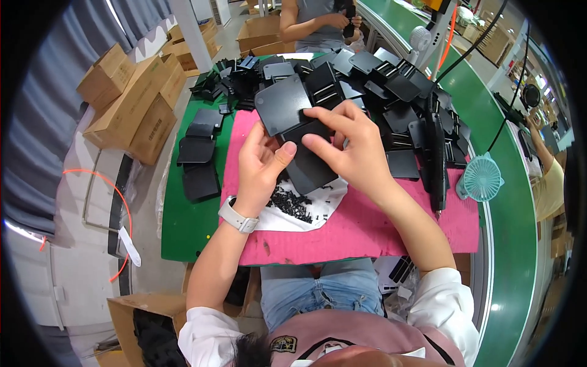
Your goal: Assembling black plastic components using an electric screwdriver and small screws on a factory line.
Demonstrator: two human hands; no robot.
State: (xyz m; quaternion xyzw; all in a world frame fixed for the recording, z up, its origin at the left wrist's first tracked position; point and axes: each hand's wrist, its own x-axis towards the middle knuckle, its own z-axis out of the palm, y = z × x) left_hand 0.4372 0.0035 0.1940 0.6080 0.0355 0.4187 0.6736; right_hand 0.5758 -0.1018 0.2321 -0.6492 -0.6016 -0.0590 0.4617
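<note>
green table (189,226), pink mat (367,232), black plates (391,79)

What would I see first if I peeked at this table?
Right in the middle, two hands, the left hand and the right hand, hold black plates above a bright pink mat. Behind them, a big heap of black parts covers the green table, and a little pile of screws lies on white paper under the hands. A small teal fan stands at the right.
</note>
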